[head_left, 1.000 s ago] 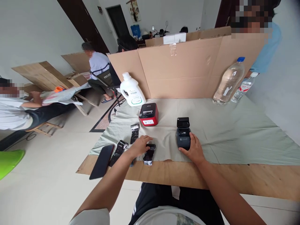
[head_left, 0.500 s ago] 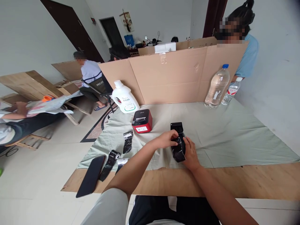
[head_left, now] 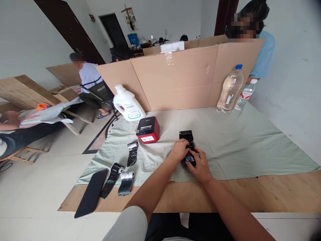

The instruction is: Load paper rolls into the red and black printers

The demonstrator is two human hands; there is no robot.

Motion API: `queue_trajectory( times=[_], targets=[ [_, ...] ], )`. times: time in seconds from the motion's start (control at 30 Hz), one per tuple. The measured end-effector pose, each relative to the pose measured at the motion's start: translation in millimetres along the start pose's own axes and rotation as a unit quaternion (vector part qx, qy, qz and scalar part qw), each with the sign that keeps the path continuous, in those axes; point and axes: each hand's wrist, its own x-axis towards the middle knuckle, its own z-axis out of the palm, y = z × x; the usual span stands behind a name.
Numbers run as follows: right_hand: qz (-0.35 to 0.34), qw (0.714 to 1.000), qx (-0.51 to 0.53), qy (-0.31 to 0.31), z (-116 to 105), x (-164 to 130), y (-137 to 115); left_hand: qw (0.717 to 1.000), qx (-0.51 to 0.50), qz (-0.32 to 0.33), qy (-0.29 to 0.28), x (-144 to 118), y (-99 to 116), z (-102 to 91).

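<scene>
A small black device with its lid raised (head_left: 186, 135), like a compact label printer, rests on the cloth before me. My left hand (head_left: 180, 149) is closed at its left side, with fingertips reaching into the opening. From the right, my right hand (head_left: 201, 167) grips its front part, thumb and fingers on a shiny black strip (head_left: 190, 157). The strip looks like the loose end of a roll; the roll itself is hidden by my fingers. Left of my arms lie similar rolls with unwound black tails: one roll (head_left: 132, 154), a second roll (head_left: 112, 179) and a third roll (head_left: 126, 183).
A red and black box-shaped device (head_left: 147, 130) stands back left, beside a white jug (head_left: 129, 104). A dark phone-like slab (head_left: 91, 193) lies at the table's left front corner. Two water bottles, a large bottle (head_left: 229, 90) among them, stand before the cardboard screen (head_left: 180, 80). Other people sit beyond.
My right hand has shifted from the device's side onto its front, over the strip. The strip's end hangs out less. My left hand sits slightly lower, and the view has shifted a little.
</scene>
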Motion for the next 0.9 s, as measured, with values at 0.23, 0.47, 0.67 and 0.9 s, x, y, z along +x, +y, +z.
queue_trajectory(
  times=[0.23, 0.47, 0.67, 0.9],
  targets=[
    [-0.017, 0.999, -0.035, 0.007, -5, 0, -5, 0.996, -0.083, -0.003, 0.029, -1, -6, 2.4],
    [-0.030, 0.999, -0.041, -0.002, -7, -1, -6, 0.924, -0.307, -0.057, 0.222, 4, -28, 10.4],
    [-0.024, 0.999, -0.026, 0.040, -1, -2, 1, 0.893, -0.405, -0.026, 0.193, -19, -24, 28.0],
    [-0.014, 0.998, -0.034, 0.053, 0, -4, 3, 0.925, -0.351, 0.014, 0.148, -45, -20, 42.9]
  ],
)
